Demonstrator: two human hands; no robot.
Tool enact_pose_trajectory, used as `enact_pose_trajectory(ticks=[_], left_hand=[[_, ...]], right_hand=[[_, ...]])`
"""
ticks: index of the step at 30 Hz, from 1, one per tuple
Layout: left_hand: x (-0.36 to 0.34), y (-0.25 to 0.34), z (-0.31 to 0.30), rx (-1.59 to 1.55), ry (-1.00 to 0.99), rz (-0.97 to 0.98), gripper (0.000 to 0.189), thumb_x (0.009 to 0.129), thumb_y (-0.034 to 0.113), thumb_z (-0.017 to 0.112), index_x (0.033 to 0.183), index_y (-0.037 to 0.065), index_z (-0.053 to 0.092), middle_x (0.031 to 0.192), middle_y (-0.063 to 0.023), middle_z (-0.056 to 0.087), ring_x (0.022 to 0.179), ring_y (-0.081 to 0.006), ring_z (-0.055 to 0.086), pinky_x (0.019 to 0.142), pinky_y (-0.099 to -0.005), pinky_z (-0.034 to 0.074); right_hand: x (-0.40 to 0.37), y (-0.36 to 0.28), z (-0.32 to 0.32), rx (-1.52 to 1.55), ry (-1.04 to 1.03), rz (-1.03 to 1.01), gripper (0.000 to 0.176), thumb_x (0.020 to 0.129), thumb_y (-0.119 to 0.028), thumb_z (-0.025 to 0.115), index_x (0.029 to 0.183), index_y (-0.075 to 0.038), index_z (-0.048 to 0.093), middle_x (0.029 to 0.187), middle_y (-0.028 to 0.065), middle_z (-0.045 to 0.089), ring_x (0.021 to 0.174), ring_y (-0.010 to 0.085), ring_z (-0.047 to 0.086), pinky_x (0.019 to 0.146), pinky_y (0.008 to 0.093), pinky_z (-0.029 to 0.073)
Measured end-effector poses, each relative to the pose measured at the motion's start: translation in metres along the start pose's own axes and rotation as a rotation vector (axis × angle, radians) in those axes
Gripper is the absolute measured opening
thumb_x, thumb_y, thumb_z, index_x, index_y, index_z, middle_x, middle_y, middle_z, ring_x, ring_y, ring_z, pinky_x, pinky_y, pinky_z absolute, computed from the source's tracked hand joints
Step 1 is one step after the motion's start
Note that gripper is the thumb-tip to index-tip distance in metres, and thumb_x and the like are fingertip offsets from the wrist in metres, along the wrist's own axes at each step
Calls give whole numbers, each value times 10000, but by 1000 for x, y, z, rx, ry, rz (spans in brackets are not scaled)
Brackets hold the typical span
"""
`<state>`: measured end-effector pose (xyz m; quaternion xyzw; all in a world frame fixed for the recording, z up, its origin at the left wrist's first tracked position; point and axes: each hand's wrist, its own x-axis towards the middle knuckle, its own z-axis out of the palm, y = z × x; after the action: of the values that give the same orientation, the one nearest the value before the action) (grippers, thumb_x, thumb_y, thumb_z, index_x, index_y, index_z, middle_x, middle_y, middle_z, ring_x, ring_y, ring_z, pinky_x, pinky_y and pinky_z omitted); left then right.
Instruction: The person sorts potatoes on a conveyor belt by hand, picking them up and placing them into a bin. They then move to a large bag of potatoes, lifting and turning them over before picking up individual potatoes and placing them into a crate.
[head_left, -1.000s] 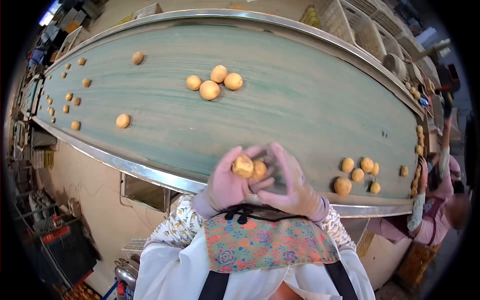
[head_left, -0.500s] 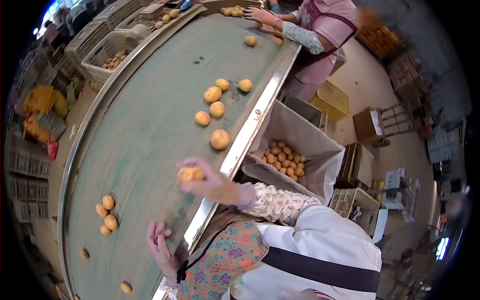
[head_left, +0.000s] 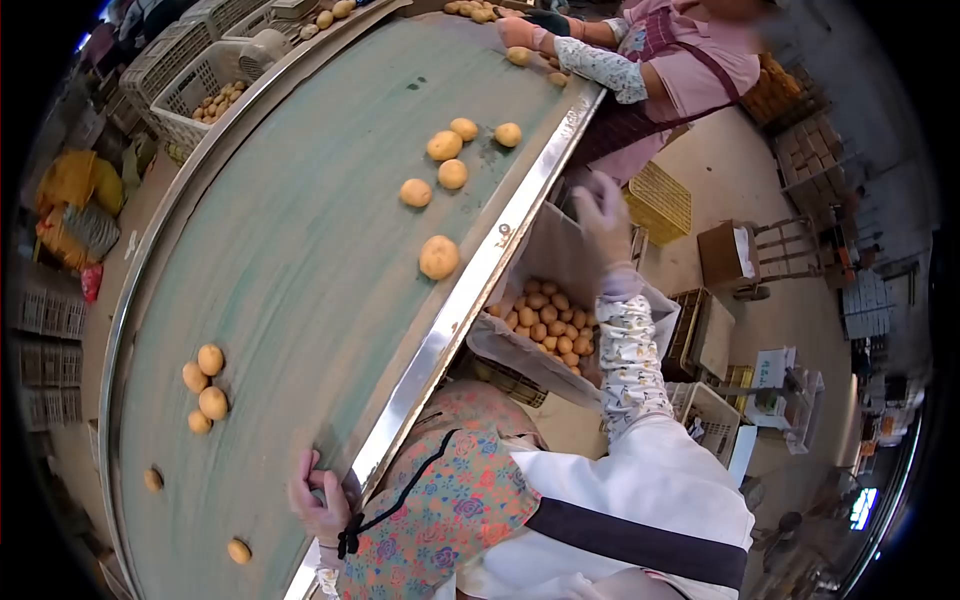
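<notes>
My right hand (head_left: pixel 604 222) is raised over the far end of a cloth-lined crate (head_left: pixel 525 345) beside the belt. Its fingers are apart, and no potato shows in them. Inside the crate lie several potatoes (head_left: pixel 550 318). At the near edge of the green conveyor belt (head_left: pixel 310 250), my left hand (head_left: pixel 322 498) rests with loosely bent, parted fingers and nothing visible in them. A large potato (head_left: pixel 438 257) lies near the metal rail, with a group of potatoes (head_left: pixel 444 146) farther up. Another cluster of potatoes (head_left: pixel 212 403) sits at the belt's left side.
A metal rail (head_left: pixel 470 310) runs between belt and crate. At the far end, a co-worker's gloved hand (head_left: pixel 527 36) is by some potatoes. A yellow crate (head_left: pixel 660 203) and a cardboard box (head_left: pixel 726 254) stand on the floor. White crates (head_left: pixel 205 100) line the far side.
My right hand has swung from over the belt, where it held a potato, out above the crate; that potato no longer shows in it. My left hand stays at the belt edge.
</notes>
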<state>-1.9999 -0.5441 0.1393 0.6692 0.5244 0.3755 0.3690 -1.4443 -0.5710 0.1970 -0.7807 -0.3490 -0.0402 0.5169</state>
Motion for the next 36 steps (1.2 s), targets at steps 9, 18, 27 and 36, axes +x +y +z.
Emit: enact_pose_trajectory(ticks=[9, 18, 27, 36], left_hand=[[-18, -13, -28, 59, 192, 28, 109, 913, 137, 674, 913, 62, 753, 714, -59, 677, 612, -148, 597, 556, -312, 458], [-45, -35, -67, -408, 346, -210, 127, 927, 61, 640, 995, 6, 733, 752, -43, 691, 632, -73, 575, 569, -235, 440], [-48, -55, -125, -23, 398, 66, 143, 892, 44, 691, 1027, 11, 724, 807, -74, 700, 624, -122, 585, 581, -242, 466], [-30, -97, -187, 678, 199, -111, 629, 765, 376, 821, 1297, 136, 587, 1043, -100, 628, 903, -316, 609, 791, -455, 497]], right_hand=[[-82, -164, 161, -705, -995, -279, 736, 889, -592, 634, 1438, -113, 530, 1463, 242, 480, 1368, 444, 432, 1152, 492, 339], [-101, -217, 258, -473, -970, -648, 657, 844, -417, 729, 1396, -106, 557, 1380, 240, 545, 1322, 392, 492, 1115, 486, 372], [-225, -293, 319, -376, -957, -1114, 593, 824, -347, 744, 1347, -111, 595, 1485, 250, 447, 1372, 399, 429, 1122, 582, 301], [-247, -275, 298, -274, -850, -993, 589, 797, -274, 755, 1323, -65, 593, 1469, 211, 475, 1322, 436, 472, 1115, 506, 372]])
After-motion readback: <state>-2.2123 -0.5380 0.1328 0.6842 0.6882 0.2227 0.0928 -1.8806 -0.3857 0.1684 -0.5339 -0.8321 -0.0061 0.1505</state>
